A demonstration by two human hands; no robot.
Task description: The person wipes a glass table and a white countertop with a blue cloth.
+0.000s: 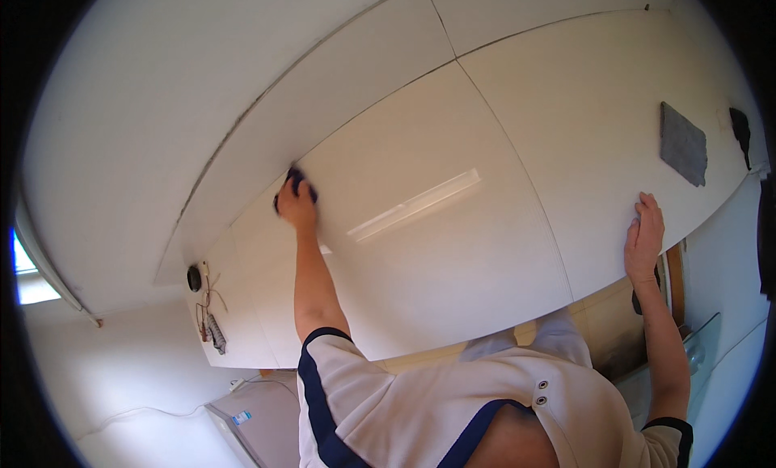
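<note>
My left hand (297, 204) is pressed on a bunched dark cloth (310, 192). The cloth touches the glossy cream surface (424, 274) at the seam where it meets the strip behind. Part of the cloth is hidden under my fingers, and the hand is slightly blurred. My right hand (645, 237) rests near the front edge of the same surface, fingers extended, holding nothing. Just beyond its fingertips lies a flat grey cloth (683, 143).
A black object (740, 134) lies at the far right end. Towards the left end are a round black object (194, 278), thin cords (205, 307) and a grey ribbed item (215, 334). A grey appliance (260, 416) stands below left, and a glass panel (703, 353) below right.
</note>
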